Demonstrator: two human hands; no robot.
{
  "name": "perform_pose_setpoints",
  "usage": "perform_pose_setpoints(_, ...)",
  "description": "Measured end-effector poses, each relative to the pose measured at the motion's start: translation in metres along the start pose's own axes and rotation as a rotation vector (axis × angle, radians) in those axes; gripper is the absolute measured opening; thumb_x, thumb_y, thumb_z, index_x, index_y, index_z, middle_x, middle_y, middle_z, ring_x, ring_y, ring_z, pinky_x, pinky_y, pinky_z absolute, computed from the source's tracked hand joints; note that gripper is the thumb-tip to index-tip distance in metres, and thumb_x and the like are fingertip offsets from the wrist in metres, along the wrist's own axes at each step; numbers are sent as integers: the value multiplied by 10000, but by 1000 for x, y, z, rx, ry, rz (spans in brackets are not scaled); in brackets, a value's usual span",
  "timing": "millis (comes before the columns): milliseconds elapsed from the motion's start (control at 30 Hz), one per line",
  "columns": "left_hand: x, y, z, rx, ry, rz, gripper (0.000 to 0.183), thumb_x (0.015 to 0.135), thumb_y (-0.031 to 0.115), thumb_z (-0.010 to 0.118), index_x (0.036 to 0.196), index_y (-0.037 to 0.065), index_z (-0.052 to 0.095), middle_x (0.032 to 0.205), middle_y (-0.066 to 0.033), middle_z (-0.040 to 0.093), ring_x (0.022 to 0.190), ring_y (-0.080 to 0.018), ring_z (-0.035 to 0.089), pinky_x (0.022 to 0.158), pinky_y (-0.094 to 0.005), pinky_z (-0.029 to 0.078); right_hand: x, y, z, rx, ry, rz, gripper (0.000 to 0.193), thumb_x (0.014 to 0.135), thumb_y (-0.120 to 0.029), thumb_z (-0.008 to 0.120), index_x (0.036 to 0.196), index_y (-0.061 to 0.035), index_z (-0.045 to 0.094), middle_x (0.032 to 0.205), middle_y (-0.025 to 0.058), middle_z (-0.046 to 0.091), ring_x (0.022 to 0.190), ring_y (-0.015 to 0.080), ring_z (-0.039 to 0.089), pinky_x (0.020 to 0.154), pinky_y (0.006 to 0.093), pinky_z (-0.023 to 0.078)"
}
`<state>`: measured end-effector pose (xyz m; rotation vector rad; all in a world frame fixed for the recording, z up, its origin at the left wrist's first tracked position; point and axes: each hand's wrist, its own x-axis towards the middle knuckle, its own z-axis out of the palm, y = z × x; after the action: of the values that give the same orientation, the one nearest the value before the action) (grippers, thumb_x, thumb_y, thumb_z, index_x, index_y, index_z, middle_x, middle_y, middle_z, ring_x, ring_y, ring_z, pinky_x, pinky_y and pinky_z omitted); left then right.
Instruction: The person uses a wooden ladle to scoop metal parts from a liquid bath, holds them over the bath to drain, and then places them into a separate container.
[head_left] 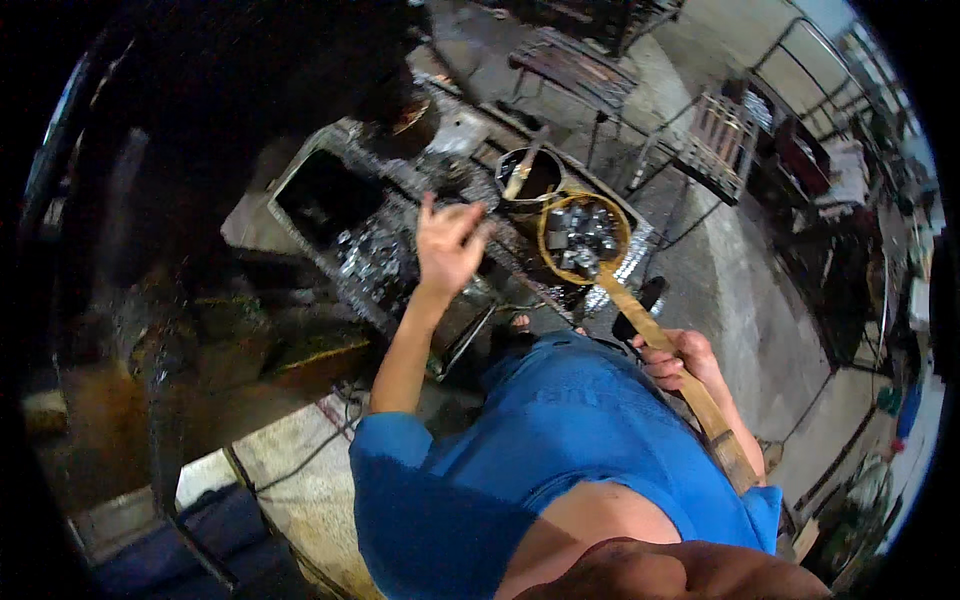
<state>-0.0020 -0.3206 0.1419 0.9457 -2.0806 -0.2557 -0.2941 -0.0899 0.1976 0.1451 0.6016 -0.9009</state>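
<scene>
My right hand (682, 360) is wrapped round a long flat wooden stick (720, 425). The stick's far end meets the rim of a round yellow-edged container (548, 225); whether the two are joined I cannot tell. Small shiny metal pieces (585, 235) fill much of that container. My left hand (450, 245) is raised over the work surface, fingers apart and slightly blurred, with nothing visible in it. Beside it, more small metal pieces (375, 260) lie loose in front of a dark opening in the machine.
A dark pot (545, 182) with a wooden-handled brush (520, 177) stands beyond the yellow-edged container. Large dark machinery (150, 200) looms on the left. Further off are a low bench (570, 70) and a slatted metal-framed stand (715, 145).
</scene>
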Motion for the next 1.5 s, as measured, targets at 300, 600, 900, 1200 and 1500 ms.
perform_pose_setpoints(300,-59,-144,-42,566,-568,-693,466,656,109,535,1118,152,574,986,-141,610,908,-287,593,784,-369,474,4,0,11,-92,15,-25,455,713,-239,514,1055,53,449,643,-37,330,457,21,313,347,166,299)
perform_pose_setpoints(600,-123,-207,12,1013,-877,-461,246,662,245,657,860,102,627,1023,-154,515,925,-293,563,744,-390,470,3,3,11,-55,57,-42,434,703,-194,481,1052,61,444,636,-31,338,442,24,312,341,164,309)
perform_pose_setpoints(900,-114,-218,31,888,-1156,-478,289,599,106,710,882,80,654,1020,-161,583,888,-282,618,739,-345,510,2,7,13,12,66,-55,412,702,-162,442,1040,73,455,638,-19,334,463,37,318,344,176,307)
perform_pose_setpoints(1200,-57,-171,-11,688,-660,-552,245,557,226,665,753,79,672,806,-159,630,774,-304,619,698,-375,507,1,-1,7,3,74,-1,395,689,-109,413,1046,53,462,644,-9,351,459,50,326,345,196,301)
perform_pose_setpoints(1500,-1,19,-17,-84,-189,-111,288,544,138,744,813,75,662,934,-100,601,702,-210,622,600,-290,512,1,-4,0,-71,76,2,446,677,-155,467,1053,86,456,637,-17,347,462,37,339,334,182,308)
